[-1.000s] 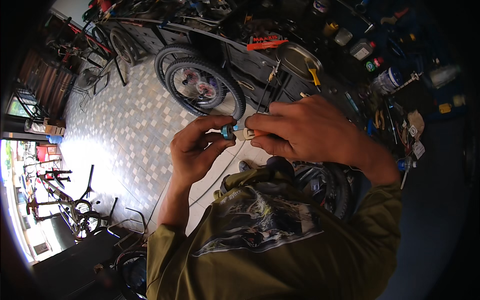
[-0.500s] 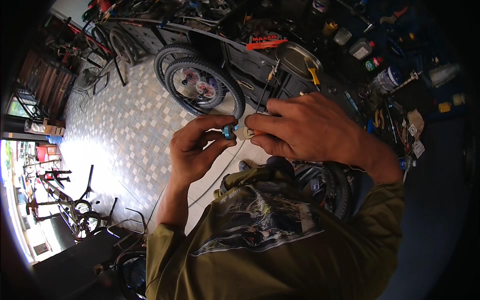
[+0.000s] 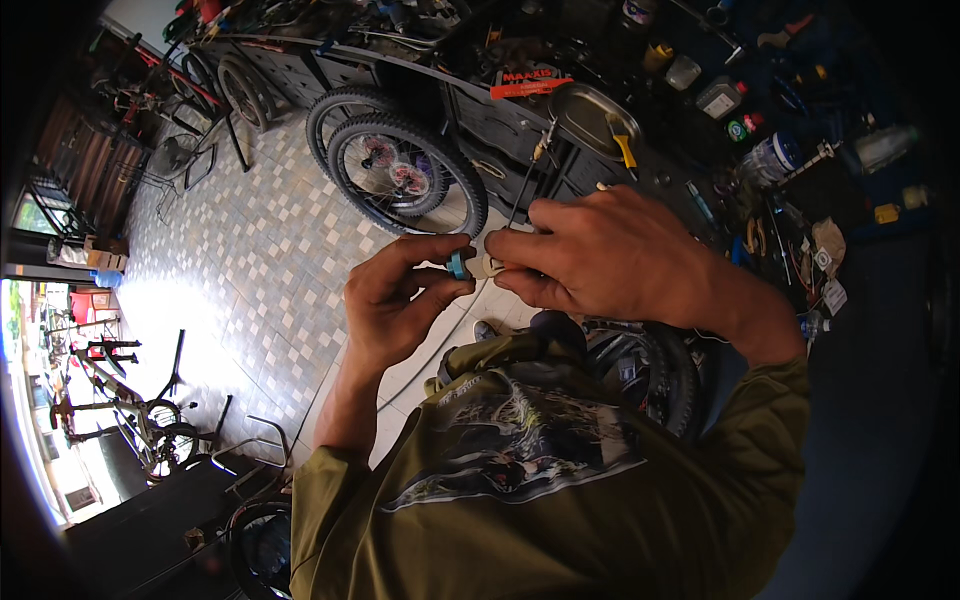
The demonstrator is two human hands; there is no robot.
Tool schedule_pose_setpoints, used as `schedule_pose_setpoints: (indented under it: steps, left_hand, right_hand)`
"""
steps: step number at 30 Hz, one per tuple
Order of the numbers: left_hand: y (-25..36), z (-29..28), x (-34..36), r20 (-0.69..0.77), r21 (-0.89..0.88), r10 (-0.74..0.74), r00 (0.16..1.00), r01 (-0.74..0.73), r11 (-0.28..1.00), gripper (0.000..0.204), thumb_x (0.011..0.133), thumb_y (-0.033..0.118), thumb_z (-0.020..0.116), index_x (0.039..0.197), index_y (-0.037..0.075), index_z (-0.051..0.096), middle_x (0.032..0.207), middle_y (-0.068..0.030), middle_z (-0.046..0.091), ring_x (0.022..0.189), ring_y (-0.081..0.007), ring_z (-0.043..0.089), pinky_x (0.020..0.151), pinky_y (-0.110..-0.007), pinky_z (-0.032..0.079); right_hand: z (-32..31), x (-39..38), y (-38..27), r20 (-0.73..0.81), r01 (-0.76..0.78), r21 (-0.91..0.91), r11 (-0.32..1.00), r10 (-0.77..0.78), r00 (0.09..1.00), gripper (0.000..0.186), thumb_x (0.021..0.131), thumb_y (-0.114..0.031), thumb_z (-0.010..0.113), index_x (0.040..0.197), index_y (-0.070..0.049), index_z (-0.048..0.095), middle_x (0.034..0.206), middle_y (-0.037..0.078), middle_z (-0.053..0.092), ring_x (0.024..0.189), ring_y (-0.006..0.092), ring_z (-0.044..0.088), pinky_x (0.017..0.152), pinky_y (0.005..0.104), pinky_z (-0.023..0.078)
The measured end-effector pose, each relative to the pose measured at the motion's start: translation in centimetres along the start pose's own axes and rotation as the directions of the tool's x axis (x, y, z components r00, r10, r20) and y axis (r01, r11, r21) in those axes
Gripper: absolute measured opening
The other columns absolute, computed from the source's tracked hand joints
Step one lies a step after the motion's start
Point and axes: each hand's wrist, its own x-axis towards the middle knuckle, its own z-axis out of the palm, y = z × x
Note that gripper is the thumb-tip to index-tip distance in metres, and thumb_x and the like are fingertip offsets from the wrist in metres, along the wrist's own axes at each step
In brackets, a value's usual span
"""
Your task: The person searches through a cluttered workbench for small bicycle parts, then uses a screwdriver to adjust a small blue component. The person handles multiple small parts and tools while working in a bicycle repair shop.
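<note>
My left hand (image 3: 398,300) pinches a small teal ring-shaped part (image 3: 459,264) between thumb and fingertips, at the middle of the view. My right hand (image 3: 618,255) is closed on a pale, cream-coloured tool (image 3: 492,266), whose flat end meets the teal part; most of the tool is hidden by my fingers. Both hands are held above my olive top (image 3: 520,490), close together.
Two bicycle wheels (image 3: 356,185) lean against a dark workbench (image 3: 475,130) crowded with tools, bottles and a metal tray (image 3: 580,105). Bicycle frames (image 3: 120,400) stand at left on the tiled floor (image 3: 240,250). Another wheel (image 3: 680,390) is behind my body at right.
Both hands have shifted very slightly while keeping the teal part and pale tool together; the angle between them looks a little different.
</note>
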Motion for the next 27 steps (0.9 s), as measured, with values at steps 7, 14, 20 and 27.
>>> schedule_pose_setpoints:
  steps: [7,14,20,27]
  left_hand:
    - [-0.7,0.3,-0.6,0.005,-0.143,-0.096,0.995,0.096,0.985,0.036,0.087,-0.012,0.068,0.121,-0.009,0.06,0.116,-0.0154,0.067,0.102,-0.0195,0.069,0.088,-0.03,0.061]
    - [-0.8,0.0,-0.7,0.097,-0.349,-0.201,0.975,0.223,0.91,0.038,0.089,-0.006,0.069,0.125,-0.011,0.058,0.113,-0.0169,0.067,0.097,-0.0204,0.069,0.087,-0.032,0.061]
    - [-1.2,0.0,-0.6,0.049,-0.331,-0.132,0.99,0.141,0.933,0.039,0.089,-0.006,0.069,0.126,-0.011,0.057,0.117,-0.0179,0.066,0.105,-0.0241,0.068,0.089,-0.035,0.061]
    - [-0.4,0.3,-0.6,0.048,-0.179,-0.087,0.995,0.094,0.979,0.038,0.087,-0.013,0.068,0.124,-0.01,0.059,0.123,-0.0169,0.064,0.111,-0.0227,0.066,0.091,-0.032,0.06]
  right_hand:
    - [0.6,-0.2,-0.5,-0.066,0.014,-0.186,0.982,-0.027,0.997,0.022,0.093,-0.035,0.062,0.103,-0.017,0.067,0.077,0.009,0.063,0.06,0.0271,0.069,0.053,0.0409,0.056]
    - [1.9,-0.7,-0.5,-0.224,0.054,-0.413,0.909,-0.158,0.962,0.018,0.092,-0.032,0.064,0.1,-0.016,0.068,0.076,0.004,0.06,0.059,0.0211,0.067,0.051,0.037,0.055]
    - [-0.1,-1.2,-0.4,-0.017,-0.074,0.147,0.986,0.077,0.997,0.022,0.096,-0.031,0.06,0.097,-0.01,0.065,0.07,0.013,0.063,0.066,0.0334,0.067,0.058,0.0469,0.054]
    - [0.6,-0.8,-0.5,0.041,-0.107,0.255,0.961,0.1,0.994,0.029,0.098,-0.032,0.057,0.093,-0.004,0.063,0.072,0.016,0.065,0.069,0.0386,0.066,0.062,0.0494,0.052]
